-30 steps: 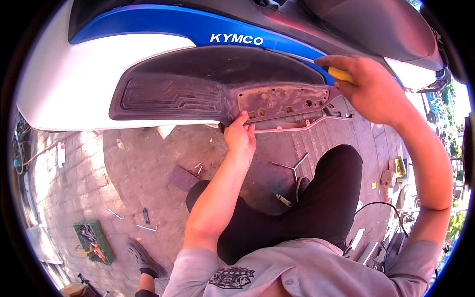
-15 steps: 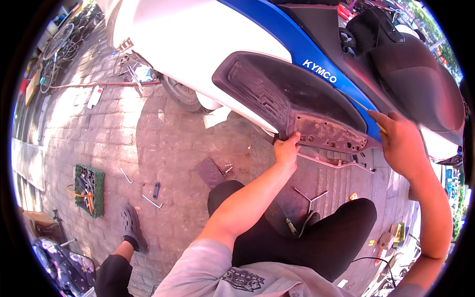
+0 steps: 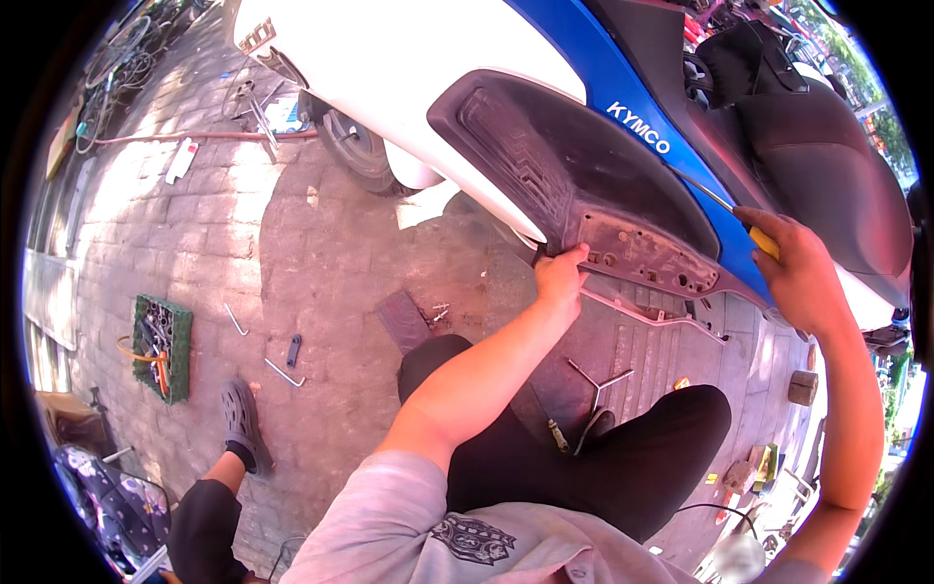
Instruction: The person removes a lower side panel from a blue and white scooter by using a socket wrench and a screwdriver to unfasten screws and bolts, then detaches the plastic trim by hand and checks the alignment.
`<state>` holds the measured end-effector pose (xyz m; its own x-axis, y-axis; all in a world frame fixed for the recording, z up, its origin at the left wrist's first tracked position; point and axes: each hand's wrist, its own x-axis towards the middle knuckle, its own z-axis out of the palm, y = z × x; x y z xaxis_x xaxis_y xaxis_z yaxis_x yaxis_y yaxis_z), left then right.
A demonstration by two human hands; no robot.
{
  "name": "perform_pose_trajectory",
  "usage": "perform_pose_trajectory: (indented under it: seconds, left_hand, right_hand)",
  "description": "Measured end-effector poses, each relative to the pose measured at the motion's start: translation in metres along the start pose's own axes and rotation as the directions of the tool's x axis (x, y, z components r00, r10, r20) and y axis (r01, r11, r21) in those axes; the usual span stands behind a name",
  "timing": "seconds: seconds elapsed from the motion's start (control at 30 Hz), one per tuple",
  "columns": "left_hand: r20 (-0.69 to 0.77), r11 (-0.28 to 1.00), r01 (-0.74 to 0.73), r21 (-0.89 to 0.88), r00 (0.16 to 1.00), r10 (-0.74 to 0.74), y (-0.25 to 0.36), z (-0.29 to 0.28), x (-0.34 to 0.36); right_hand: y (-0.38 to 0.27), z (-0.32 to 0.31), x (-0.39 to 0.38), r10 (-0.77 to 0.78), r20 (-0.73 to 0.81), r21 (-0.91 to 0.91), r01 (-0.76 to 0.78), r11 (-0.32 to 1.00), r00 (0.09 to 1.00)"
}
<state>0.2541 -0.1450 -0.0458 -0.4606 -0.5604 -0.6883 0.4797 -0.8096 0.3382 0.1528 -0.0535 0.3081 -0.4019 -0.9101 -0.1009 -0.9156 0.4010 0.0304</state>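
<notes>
Right hand [image 3: 802,274] clenches a yellow-handled screwdriver [image 3: 765,242], apparently prying the scooter's blue panel [image 3: 601,73]; left hand [image 3: 561,282] grasps the footboard [image 3: 654,256]. Gentle leverage seems needed next.

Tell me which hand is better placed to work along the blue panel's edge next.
Probably the right hand: it holds the yellow-handled tool, its shaft along the blue panel. The left hand, farther off, touches the edge of the dark footboard.

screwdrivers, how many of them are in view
2: a yellow-handled screwdriver in the right hand, and a pale-handled screwdriver on the ground near the Y-shaped wrench. The green crate may hide more.
</notes>
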Motion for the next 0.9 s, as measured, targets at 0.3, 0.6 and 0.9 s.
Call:
perform_pose_trajectory:
  seconds: [0.3,0.6,0.9]
  left_hand:
    - [-0.014,0.991,0.064,0.121,0.998,-0.063,0.008,0.005,-0.015]
    - [0.052,0.999,-0.03,0.033,0.998,0.028,0.002,-0.008,-0.012]
    - [0.14,0.995,0.06,0.08,0.988,-0.071,0.012,-0.014,-0.016]
  right_hand:
    - [-0.021,0.004,0.0,0.026,0.04,-0.161,-0.019,0.987,0.999]
    - [-0.023,0.009,0.002,-0.109,0.062,-0.193,0.119,0.974,0.992]
    - [-0.015,-0.015,-0.004,-0.125,0.029,-0.183,0.128,0.975,0.992]
